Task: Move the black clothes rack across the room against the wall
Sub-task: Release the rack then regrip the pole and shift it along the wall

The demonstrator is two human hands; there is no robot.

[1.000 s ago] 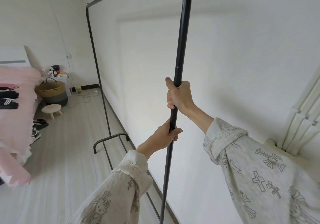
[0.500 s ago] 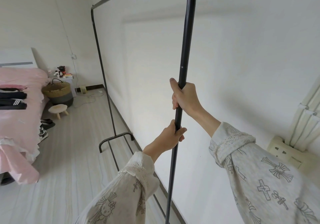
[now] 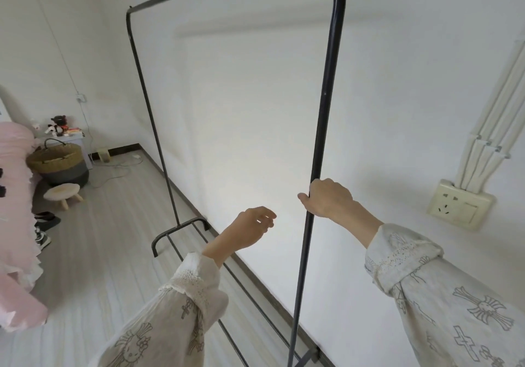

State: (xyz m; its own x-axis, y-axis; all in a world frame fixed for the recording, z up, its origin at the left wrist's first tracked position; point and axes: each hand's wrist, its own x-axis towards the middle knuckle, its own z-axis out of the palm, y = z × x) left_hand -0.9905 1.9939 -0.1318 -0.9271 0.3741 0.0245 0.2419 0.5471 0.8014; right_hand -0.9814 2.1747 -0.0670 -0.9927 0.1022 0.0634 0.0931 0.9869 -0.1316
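The black clothes rack (image 3: 326, 88) stands along the white wall (image 3: 255, 111), its empty top bar running away from me and its far foot (image 3: 181, 229) resting on the floor by the baseboard. My right hand (image 3: 328, 199) grips the near upright pole at about mid height. My left hand (image 3: 251, 229) hovers left of that pole, off it, with fingers loosely curled and apart, holding nothing.
A pink-covered bed (image 3: 14, 210) fills the left edge, with shoes (image 3: 42, 230) beside it. Farther back are a small stool (image 3: 62, 195), a woven basket (image 3: 58, 162) and a white side table (image 3: 75, 139). A wall socket (image 3: 460, 206) with cable ducts is at right.
My left hand has let go of the pole and pulled away to the left. The right hand keeps its grip. The view has swung so the rack sits closer along the wall.
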